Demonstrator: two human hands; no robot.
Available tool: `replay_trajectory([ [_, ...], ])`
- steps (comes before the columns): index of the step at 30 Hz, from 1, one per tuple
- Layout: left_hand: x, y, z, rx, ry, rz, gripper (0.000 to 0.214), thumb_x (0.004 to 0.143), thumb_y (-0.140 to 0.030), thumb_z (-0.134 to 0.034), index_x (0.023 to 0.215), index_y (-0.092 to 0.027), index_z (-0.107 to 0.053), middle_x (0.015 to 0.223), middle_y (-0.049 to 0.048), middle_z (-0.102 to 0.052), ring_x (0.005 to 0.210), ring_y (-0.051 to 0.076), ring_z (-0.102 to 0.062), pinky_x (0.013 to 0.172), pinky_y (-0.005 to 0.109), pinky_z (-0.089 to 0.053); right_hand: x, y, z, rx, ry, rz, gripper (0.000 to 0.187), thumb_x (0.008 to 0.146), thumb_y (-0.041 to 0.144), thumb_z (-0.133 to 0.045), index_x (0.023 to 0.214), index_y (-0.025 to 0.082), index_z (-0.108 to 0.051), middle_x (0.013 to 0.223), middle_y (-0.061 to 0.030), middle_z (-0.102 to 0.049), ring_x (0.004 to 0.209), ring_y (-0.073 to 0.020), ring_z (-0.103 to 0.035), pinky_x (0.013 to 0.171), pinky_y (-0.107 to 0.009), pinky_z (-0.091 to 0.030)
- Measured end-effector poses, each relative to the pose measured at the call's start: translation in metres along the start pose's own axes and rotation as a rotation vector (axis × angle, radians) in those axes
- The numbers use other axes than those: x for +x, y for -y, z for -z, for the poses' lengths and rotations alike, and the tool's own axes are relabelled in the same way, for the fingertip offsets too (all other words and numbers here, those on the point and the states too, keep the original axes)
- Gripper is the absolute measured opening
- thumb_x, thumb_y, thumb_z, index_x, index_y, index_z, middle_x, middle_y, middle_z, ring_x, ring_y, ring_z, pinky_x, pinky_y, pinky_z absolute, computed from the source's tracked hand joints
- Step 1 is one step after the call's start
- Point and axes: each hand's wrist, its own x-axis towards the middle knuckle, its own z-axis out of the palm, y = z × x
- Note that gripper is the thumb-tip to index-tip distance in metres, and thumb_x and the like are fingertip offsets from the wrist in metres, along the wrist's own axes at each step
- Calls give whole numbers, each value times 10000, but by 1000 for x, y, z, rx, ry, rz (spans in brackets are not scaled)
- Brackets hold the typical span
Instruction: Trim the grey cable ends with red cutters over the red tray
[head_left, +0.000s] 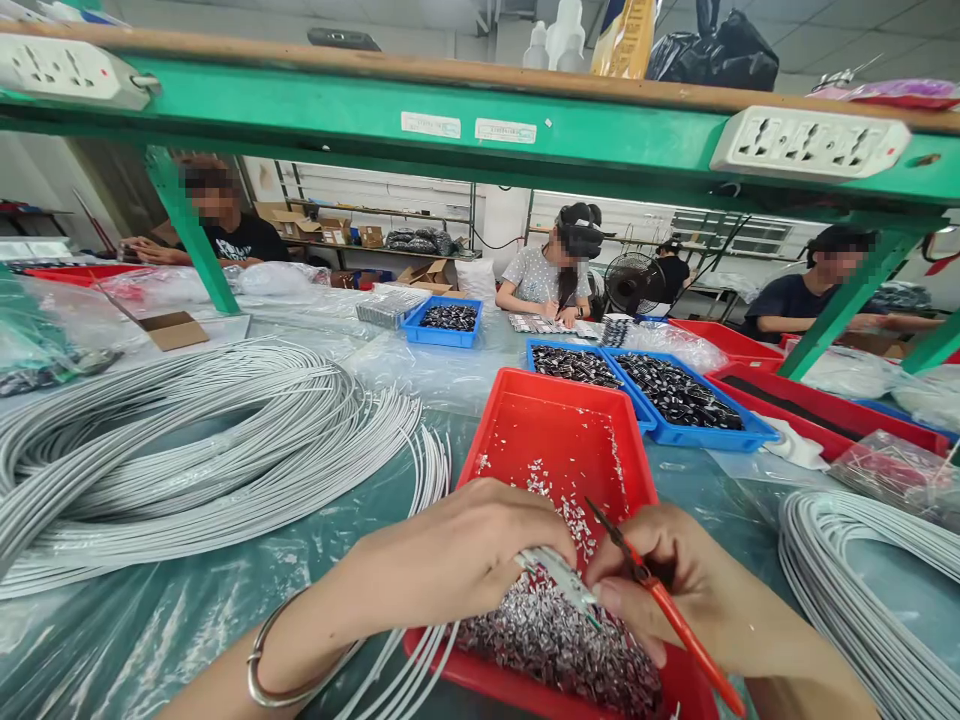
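Note:
My left hand (pixel 480 555) is closed round a bundle of light grey cables (pixel 559 575), whose ends point to the right. Loose lengths of the bundle hang below my wrist. My right hand (pixel 667 590) is closed too and holds red-handled cutting pliers (pixel 660 590), their dark jaws pointing up and left. Its thumb and fingertips meet at the cable ends, where a bit of green shows. Under both hands stands a red tray (pixel 555 395) with a heap of small shiny silver scraps (pixel 555 650); more scraps are scattered up its floor.
A big coil of grey cable (pixel 217 440) lies at left, another coil (pixel 847 560) at right. Blue trays (pixel 442 335) of dark parts stand beyond the red tray. A green shelf frame (pixel 570 130) crosses overhead. Several people sit farther back, one person (pixel 547 270) straight across.

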Motion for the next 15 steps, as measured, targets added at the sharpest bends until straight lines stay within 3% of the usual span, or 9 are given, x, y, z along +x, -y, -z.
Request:
replay_trajectory([
  [5, -2, 1, -4, 37, 14, 45, 520, 626, 76, -336, 952, -171, -658, 907, 65, -701, 893, 227, -625, 812, 341, -450, -3, -1, -4, -196, -16, 47, 387, 764, 142, -545, 494, 222, -280, 497, 88, -230, 458, -94, -214, 422, -249, -197],
  [8, -2, 3, -6, 49, -18, 86, 500, 634, 69, -343, 940, -176, -654, 888, 63, -692, 867, 226, -623, 792, 343, -452, -4, 0, -12, -295, -158, 92, 341, 662, 63, -522, 526, 224, -254, 534, 81, -213, 490, -99, -204, 430, -248, -198],
  [12, 0, 8, -6, -2, -81, 66, 455, 663, 73, -363, 919, -174, -646, 882, 49, -671, 850, 195, -602, 808, 318, -429, 2, 1, -25, -64, -336, 105, 188, 654, 109, -506, 556, 221, -391, 514, 79, -282, 453, -88, -229, 397, -235, -191],
  [15, 3, 8, -7, -82, -190, 64, 335, 763, 31, -411, 839, -186, -654, 763, 15, -645, 752, 158, -585, 763, 285, -431, 10, -2, -29, 162, -385, 61, 171, 654, 149, -576, 560, 211, -448, 482, 86, -324, 438, -81, -231, 401, -236, -168],
])
